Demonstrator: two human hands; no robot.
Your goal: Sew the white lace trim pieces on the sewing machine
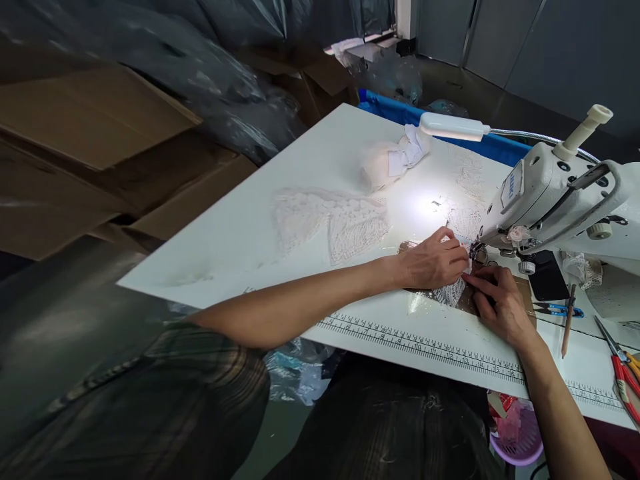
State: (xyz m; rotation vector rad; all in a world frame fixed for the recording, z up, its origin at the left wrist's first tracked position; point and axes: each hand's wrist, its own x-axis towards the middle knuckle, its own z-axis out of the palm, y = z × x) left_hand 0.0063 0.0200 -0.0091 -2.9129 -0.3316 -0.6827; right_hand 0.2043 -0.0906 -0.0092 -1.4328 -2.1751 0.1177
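A piece of white lace (451,293) lies under the needle area of a white sewing machine (535,187). My left hand (436,261) is closed on the lace just left of the presser foot, its fingers bent and bunched. In front of the foot, my right hand (503,303) pinches the near edge of the lace with thumb and forefinger close together. The fingertips of both hands nearly meet, and they partly cover the lace. Beneath the hands a brown plate (525,297) is set in the tabletop.
More lace pieces (357,227) lie left on the white table (310,160), below a bundle with white labels (400,160). A lamp (453,127) lights the work. At right are a phone (549,277), blue snips (557,310), a pencil (569,323) and red-handled scissors (620,377). Cardboard boxes (85,113) stand left.
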